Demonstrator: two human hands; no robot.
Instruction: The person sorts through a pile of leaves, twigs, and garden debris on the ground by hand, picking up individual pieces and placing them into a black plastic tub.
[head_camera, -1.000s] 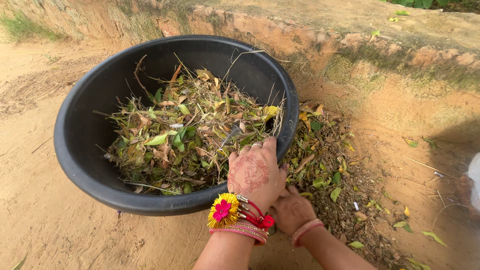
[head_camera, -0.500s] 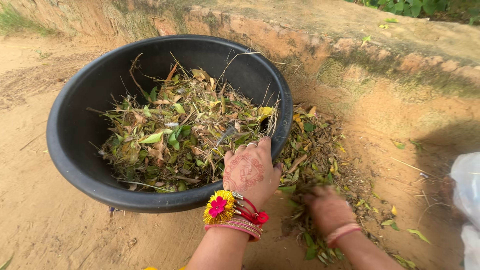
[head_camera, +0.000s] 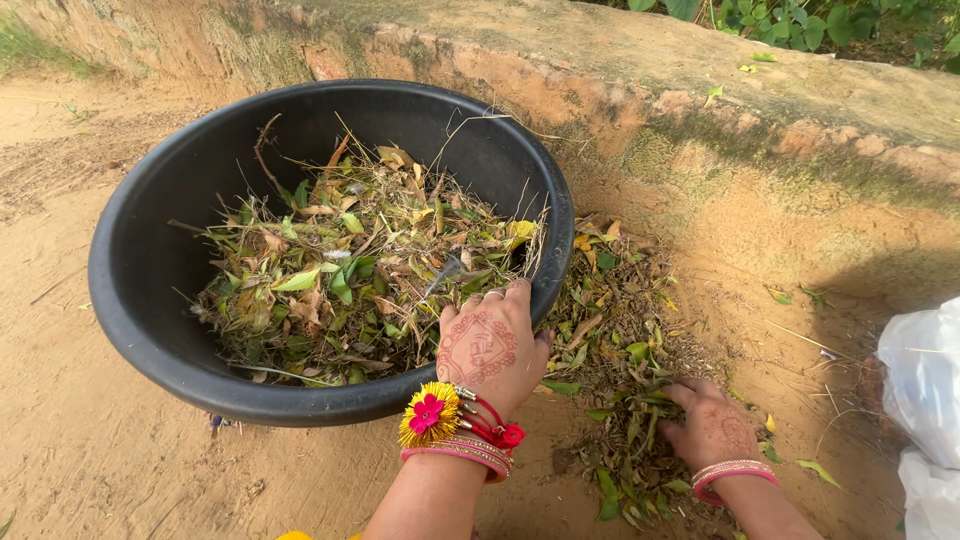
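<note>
A large black plastic tub (head_camera: 150, 320) sits tilted on sandy ground, holding a heap of dry leaves, grass and twigs (head_camera: 350, 270). My left hand (head_camera: 490, 345), with a henna pattern and red and yellow bracelets at the wrist, grips the tub's near rim. My right hand (head_camera: 712, 425) rests low on a pile of leaf litter (head_camera: 620, 340) lying on the ground right of the tub, fingers spread into the leaves. Whether it holds any I cannot tell.
A low earthen and concrete ledge (head_camera: 700, 90) runs behind the tub, with green plants (head_camera: 820, 20) beyond it. A white plastic bag (head_camera: 925, 400) lies at the right edge. Sandy soil (head_camera: 90, 450) surrounds the tub.
My right hand has moved from close beside the left hand out to the right, onto the leaf pile on the ground. The left hand stays on the tub rim.
</note>
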